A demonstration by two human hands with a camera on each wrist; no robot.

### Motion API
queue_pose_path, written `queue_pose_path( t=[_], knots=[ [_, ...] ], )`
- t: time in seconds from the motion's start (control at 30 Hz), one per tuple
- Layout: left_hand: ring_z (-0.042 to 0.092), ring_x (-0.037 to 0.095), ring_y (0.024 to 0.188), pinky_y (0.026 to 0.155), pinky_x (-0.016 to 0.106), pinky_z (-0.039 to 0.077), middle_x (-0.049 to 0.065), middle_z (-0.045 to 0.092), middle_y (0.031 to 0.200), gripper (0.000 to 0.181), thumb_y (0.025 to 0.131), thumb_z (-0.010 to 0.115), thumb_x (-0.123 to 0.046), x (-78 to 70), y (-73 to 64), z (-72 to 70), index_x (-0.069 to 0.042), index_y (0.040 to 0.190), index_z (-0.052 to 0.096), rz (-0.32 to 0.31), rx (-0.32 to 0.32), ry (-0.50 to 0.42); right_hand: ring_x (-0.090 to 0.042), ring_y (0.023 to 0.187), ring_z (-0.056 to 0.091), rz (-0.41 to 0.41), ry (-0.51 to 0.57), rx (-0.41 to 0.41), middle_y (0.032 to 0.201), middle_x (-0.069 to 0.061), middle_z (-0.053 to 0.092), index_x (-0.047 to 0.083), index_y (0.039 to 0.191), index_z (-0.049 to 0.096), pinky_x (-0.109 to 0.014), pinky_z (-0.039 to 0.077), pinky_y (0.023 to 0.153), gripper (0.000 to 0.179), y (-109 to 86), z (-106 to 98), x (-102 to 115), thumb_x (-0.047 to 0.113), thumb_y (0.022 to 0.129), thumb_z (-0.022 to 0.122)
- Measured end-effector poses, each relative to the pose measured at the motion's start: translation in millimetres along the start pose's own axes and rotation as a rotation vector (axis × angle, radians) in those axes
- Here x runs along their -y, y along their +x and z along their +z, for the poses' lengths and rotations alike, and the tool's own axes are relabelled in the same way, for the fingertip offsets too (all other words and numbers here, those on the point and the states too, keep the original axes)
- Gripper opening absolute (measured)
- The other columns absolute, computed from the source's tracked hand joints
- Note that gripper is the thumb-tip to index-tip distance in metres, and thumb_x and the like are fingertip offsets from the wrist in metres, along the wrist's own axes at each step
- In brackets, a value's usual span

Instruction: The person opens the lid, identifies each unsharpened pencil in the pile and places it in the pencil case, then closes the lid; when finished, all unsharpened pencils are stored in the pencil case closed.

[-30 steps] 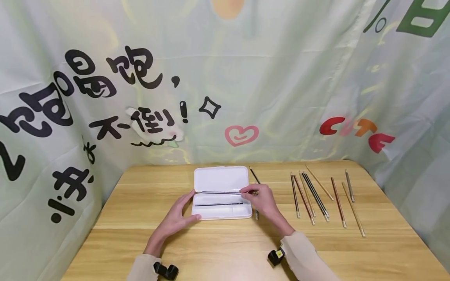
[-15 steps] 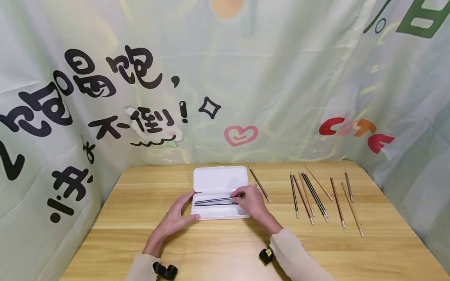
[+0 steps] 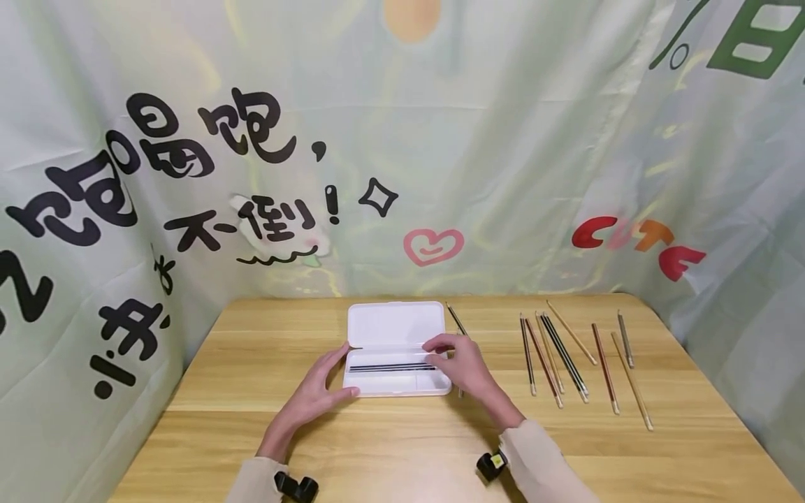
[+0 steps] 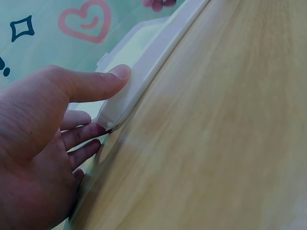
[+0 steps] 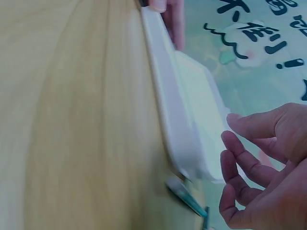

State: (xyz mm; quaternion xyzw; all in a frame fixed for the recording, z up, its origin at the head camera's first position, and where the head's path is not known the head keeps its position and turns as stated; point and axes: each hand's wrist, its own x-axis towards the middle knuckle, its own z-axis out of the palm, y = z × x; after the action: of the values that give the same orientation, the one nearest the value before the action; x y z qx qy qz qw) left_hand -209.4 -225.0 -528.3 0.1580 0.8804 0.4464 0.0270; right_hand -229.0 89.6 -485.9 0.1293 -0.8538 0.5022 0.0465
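Note:
A white pencil case (image 3: 396, 325) lies on the table with its lid folded back. Several dark pencils (image 3: 386, 368) lie side by side in its tray. My left hand (image 3: 312, 392) holds the case's left end, thumb on the front rim and fingers round the side, as the left wrist view shows. Over the tray's right end hovers my right hand (image 3: 467, 365); the right wrist view shows its fingers (image 5: 249, 165) loosely bent with nothing between them. It hides the right ends of the pencils.
Right of the case lies a dark pencil (image 3: 458, 318), partly behind the right hand. Farther right, several pencils (image 3: 560, 353) in black, red-brown and natural wood are spread over the wooden table (image 3: 390, 447). A printed cloth (image 3: 503, 175) hangs behind the table.
My right hand carried a dark pencil left into the tray, let it go beside the other, and drew back to the right. The left hand stays on the case.

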Motion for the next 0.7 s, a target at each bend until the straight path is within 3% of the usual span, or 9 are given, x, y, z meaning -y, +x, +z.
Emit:
queue_pose_path(
  t=[0.1, 0.2, 0.43, 0.7],
  knots=[
    [0.030, 0.042, 0.148, 0.117, 0.068, 0.021, 0.018, 0.037, 0.161, 0.093, 0.086, 0.083, -0.035, 0.6, -0.3, 0.5, -0.010, 0.161, 0.033, -0.003, 0.003, 0.000, -0.026, 0.094, 0.065, -0.009, 0.036, 0.017, 0.099, -0.013, 0.075, 0.000, 0.102, 0.077, -0.041, 0.057, 0.083, 0.015, -4.7, -13.7, 0.9, -0.004, 0.088, 0.076],
    [0.029, 0.042, 0.149, 0.116, 0.068, 0.021, 0.017, 0.036, 0.161, 0.094, 0.087, 0.083, -0.036, 1.3, 0.0, 0.4, -0.011, 0.161, 0.033, -0.004, 0.005, 0.000, -0.024, 0.093, 0.065, -0.015, 0.035, -0.007, 0.101, -0.014, 0.074, 0.001, 0.106, 0.076, -0.032, 0.055, 0.074, 0.017, -10.6, -30.0, 2.0, -0.001, 0.090, 0.075],
    [0.028, 0.042, 0.149, 0.116, 0.069, 0.021, 0.017, 0.036, 0.161, 0.094, 0.086, 0.083, -0.037, 1.6, -0.7, 0.8, -0.012, 0.161, 0.033, -0.012, 0.000, -0.009, -0.022, 0.092, 0.065, -0.045, -0.032, -0.072, 0.098, -0.002, 0.073, 0.007, 0.111, 0.075, -0.029, 0.055, 0.069, 0.019, -27.2, -64.6, -1.8, 0.005, 0.092, 0.075],
    [0.028, 0.043, 0.149, 0.115, 0.071, 0.022, 0.017, 0.036, 0.162, 0.093, 0.086, 0.082, -0.037, 0.0, -1.1, 0.6, -0.013, 0.162, 0.033, -0.021, 0.004, 0.002, -0.017, 0.087, 0.064, -0.044, -0.106, -0.166, 0.096, -0.005, 0.070, 0.005, 0.116, 0.071, -0.025, 0.055, 0.067, 0.021, -42.4, -100.4, -19.4, 0.005, 0.095, 0.072]
  ],
)
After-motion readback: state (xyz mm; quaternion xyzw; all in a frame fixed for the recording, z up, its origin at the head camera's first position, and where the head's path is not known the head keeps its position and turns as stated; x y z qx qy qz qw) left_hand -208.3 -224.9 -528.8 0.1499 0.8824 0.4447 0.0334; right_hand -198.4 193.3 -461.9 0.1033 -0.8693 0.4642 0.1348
